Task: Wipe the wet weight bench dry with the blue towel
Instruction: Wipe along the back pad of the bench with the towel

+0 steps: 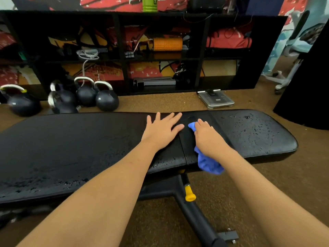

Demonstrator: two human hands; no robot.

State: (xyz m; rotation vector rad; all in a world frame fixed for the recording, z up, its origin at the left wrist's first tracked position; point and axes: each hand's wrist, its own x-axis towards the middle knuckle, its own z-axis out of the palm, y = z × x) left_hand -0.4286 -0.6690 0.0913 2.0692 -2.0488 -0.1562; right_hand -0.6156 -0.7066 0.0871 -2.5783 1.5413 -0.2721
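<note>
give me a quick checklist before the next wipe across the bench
1. Towel under the wiping hand: ok. The right hand presses the blue towel on the bench.
2. Bench braced: ok. The left hand lies flat on the pad, fingers spread.
3. Water left to wipe: not ok. Droplets cover the right pad section and the near edge.
4. Towel spread flat: not ok. It is bunched, one end hanging off the near edge.
5. Towel dry enough: cannot tell.
</note>
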